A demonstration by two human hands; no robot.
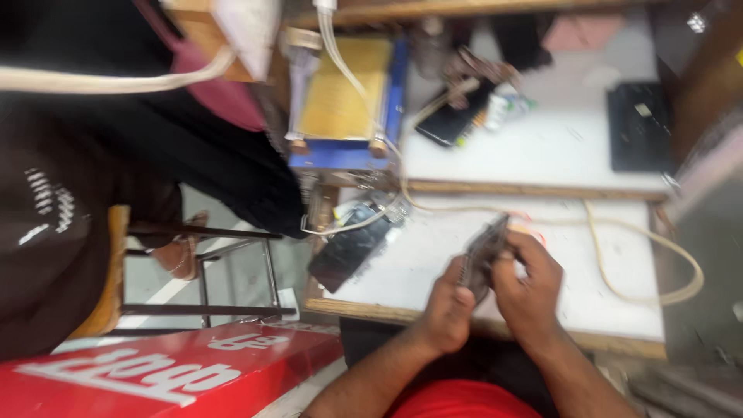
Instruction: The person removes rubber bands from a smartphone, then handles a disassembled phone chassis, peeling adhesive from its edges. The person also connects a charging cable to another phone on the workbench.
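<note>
Both my hands hold one dark phone point(481, 252) upright over the near edge of the white worktop point(433, 255). My left hand point(451, 303) grips its lower end and my right hand point(529, 280) wraps its right side. The picture is blurred, so finer detail of the phone is lost. A second dark phone point(348, 249) lies flat on the worktop to the left, with a white cable point(340, 226) across it.
A cream hose point(619, 286) loops over the worktop's right part. Behind stand a blue machine with a yellow plate point(344, 101), another dark phone point(450, 120), a small white bottle point(501, 108) and a black box point(638, 128). A person in black sits at left on a stool point(203, 267); a red sign point(170, 370) lies below.
</note>
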